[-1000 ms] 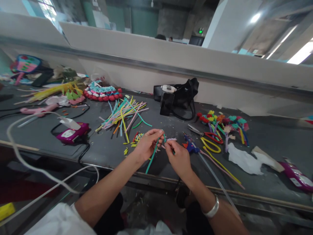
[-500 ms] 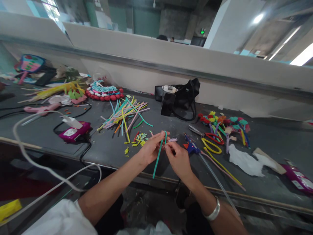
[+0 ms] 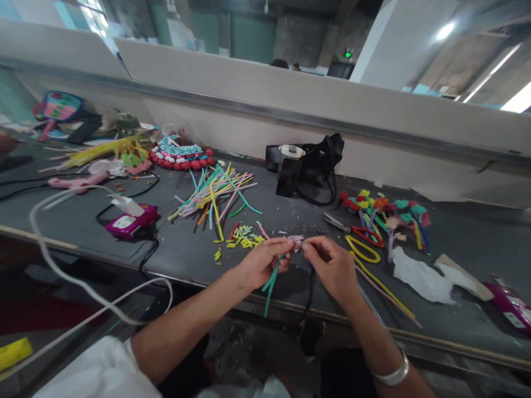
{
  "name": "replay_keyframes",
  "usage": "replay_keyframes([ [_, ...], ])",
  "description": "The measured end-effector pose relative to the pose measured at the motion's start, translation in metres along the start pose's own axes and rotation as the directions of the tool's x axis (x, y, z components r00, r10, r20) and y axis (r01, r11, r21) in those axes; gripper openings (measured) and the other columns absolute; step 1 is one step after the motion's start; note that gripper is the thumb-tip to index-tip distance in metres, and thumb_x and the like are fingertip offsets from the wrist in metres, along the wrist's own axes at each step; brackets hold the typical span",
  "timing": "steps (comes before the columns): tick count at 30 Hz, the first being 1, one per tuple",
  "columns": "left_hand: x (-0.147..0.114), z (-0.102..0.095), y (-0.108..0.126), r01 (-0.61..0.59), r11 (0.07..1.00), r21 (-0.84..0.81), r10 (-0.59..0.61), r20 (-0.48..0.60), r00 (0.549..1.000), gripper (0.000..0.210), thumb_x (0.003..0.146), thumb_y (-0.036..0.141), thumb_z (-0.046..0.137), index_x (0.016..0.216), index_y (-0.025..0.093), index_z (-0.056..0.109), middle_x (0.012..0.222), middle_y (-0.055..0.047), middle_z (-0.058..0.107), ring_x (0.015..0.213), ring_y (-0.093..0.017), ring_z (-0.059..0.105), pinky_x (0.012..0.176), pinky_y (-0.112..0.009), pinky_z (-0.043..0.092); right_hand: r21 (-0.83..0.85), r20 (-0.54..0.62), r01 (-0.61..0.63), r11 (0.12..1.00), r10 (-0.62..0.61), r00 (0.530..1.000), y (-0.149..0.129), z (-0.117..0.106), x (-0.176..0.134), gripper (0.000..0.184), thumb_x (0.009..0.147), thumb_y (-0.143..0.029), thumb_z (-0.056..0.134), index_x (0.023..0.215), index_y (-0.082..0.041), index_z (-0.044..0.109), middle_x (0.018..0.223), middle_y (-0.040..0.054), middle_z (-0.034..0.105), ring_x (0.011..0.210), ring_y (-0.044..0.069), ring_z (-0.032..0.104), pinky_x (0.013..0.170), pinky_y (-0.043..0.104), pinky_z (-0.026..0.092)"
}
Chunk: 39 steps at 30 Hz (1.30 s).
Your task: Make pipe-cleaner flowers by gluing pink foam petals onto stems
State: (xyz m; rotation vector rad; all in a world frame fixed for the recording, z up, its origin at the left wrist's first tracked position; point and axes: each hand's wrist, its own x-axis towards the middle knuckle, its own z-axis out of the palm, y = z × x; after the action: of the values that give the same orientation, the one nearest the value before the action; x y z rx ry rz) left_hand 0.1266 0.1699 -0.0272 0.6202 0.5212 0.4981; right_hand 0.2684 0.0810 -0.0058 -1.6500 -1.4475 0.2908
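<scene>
My left hand (image 3: 265, 257) is closed on a folded green pipe cleaner (image 3: 271, 284), whose two ends hang down below the fingers. To its right, my right hand (image 3: 332, 265) is pinched with the fingertips close to the left ones. Whatever sits in that pinch, if anything, is too small to make out. Small lilac cut pieces (image 3: 297, 241) show just behind the fingertips. A blue glue gun seen earlier is now mostly covered by my right hand. Scissors (image 3: 357, 235) with red and yellow handles lie open beyond that hand.
Loose pipe cleaners (image 3: 215, 193) lie in a heap at centre left, with yellow cut pieces (image 3: 246, 242) in front. Pipe-cleaner flowers (image 3: 381, 213) and white tissue (image 3: 418, 276) are at right. A black bag (image 3: 323, 163) stands at the back; a purple power strip (image 3: 131, 221) with a white cable lies left.
My right hand has come off the green pipe cleaner and moved right and slightly up. In my left hand the pipe cleaner now hangs as two strands, its bend hidden by the fingers.
</scene>
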Motion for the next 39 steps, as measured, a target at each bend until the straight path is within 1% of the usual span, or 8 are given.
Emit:
replay_keyframes([
  [4, -0.004, 0.002, 0.001, 0.087, 0.996, 0.032, -0.090, 0.095, 0.991, 0.027, 0.064, 0.026, 0.084, 0.076, 0.011, 0.065, 0.057, 0.003, 0.055, 0.043, -0.004, 0.045, 0.042, -0.017, 0.034, 0.249, 0.106, -0.032, 0.968, 0.006, 0.994, 0.009, 0.000, 0.004, 0.024, 0.088, -0.039, 0.059, 0.101, -0.023, 0.072, 0.099, 0.0055, 0.073, 0.086, 0.019, 0.066, 0.072, 0.029, 0.050],
  [8, -0.007, 0.002, 0.004, 0.158, 0.983, 0.095, -0.169, 0.130, 0.977, 0.028, 0.066, 0.027, 0.083, 0.079, 0.008, 0.067, 0.060, 0.001, 0.057, 0.044, -0.003, 0.046, 0.040, -0.015, 0.031, 0.477, 0.253, -0.241, 0.845, 0.131, 0.959, 0.021, 0.004, 0.006, 0.025, 0.081, -0.041, 0.069, 0.095, -0.021, 0.073, 0.085, 0.0035, 0.073, 0.077, 0.017, 0.065, 0.073, 0.030, 0.051],
  [12, -0.010, 0.002, 0.004, 0.214, 0.964, 0.160, -0.230, 0.094, 0.969, 0.026, 0.070, 0.027, 0.080, 0.081, 0.007, 0.069, 0.064, -0.001, 0.061, 0.048, -0.004, 0.051, 0.041, -0.015, 0.034, 0.517, 0.368, -0.365, 0.774, 0.184, 0.911, 0.025, 0.000, 0.008, 0.024, 0.077, -0.041, 0.073, 0.087, -0.018, 0.072, 0.074, 0.0008, 0.069, 0.068, 0.013, 0.061, 0.069, 0.027, 0.049],
  [19, -0.011, -0.001, 0.006, 0.263, 0.950, 0.170, -0.284, 0.115, 0.952, 0.015, 0.078, 0.021, 0.070, 0.083, 0.006, 0.070, 0.067, -0.003, 0.063, 0.051, -0.008, 0.057, 0.045, -0.018, 0.046, 0.374, 0.299, -0.204, 0.905, 0.090, 0.950, 0.015, -0.001, 0.008, 0.024, 0.086, -0.040, 0.061, 0.076, -0.018, 0.065, 0.063, -0.0022, 0.061, 0.064, 0.013, 0.058, 0.065, 0.024, 0.046],
  [24, -0.011, -0.002, 0.006, 0.255, 0.951, 0.175, -0.277, 0.118, 0.953, 0.016, 0.077, 0.021, 0.071, 0.084, 0.006, 0.070, 0.066, -0.002, 0.062, 0.051, -0.009, 0.058, 0.046, -0.020, 0.050, 0.325, 0.263, -0.153, 0.933, 0.066, 0.963, 0.016, 0.004, 0.008, 0.024, 0.087, -0.039, 0.059, 0.075, -0.018, 0.063, 0.064, -0.0016, 0.062, 0.064, 0.013, 0.058, 0.065, 0.024, 0.045],
  [28, -0.008, -0.001, 0.003, 0.174, 0.978, 0.114, -0.184, 0.086, 0.979, 0.008, 0.078, 0.016, 0.069, 0.080, 0.008, 0.068, 0.064, -0.002, 0.063, 0.050, -0.010, 0.059, 0.047, -0.021, 0.052, 0.301, 0.172, -0.157, 0.941, 0.109, 0.979, 0.019, 0.010, 0.006, 0.025, 0.087, -0.042, 0.059, 0.081, -0.019, 0.066, 0.069, 0.0006, 0.065, 0.066, 0.015, 0.059, 0.065, 0.026, 0.047],
  [33, -0.002, -0.001, 0.005, -0.050, 0.999, -0.005, 0.050, 0.017, 0.999, 0.004, 0.076, 0.013, 0.069, 0.079, 0.010, 0.068, 0.067, -0.004, 0.067, 0.053, -0.012, 0.063, 0.055, -0.023, 0.055, 0.312, 0.069, -0.241, 0.919, 0.231, 0.971, 0.012, 0.026, -0.005, 0.036, 0.088, -0.052, 0.053, 0.100, -0.019, 0.063, 0.086, 0.0051, 0.068, 0.067, 0.017, 0.061, 0.052, 0.025, 0.048],
  [39, -0.006, -0.001, 0.010, -0.159, 0.987, 0.013, 0.159, -0.109, 0.981, 0.017, 0.072, 0.020, 0.077, 0.085, 0.012, 0.070, 0.076, -0.004, 0.070, 0.055, -0.011, 0.062, 0.051, -0.023, 0.052, 0.507, 0.384, -0.503, 0.700, 0.339, 0.859, -0.004, 0.038, -0.015, 0.043, 0.085, -0.059, 0.053, 0.095, -0.018, 0.058, 0.081, 0.0050, 0.067, 0.057, 0.015, 0.062, 0.041, 0.022, 0.043],
])
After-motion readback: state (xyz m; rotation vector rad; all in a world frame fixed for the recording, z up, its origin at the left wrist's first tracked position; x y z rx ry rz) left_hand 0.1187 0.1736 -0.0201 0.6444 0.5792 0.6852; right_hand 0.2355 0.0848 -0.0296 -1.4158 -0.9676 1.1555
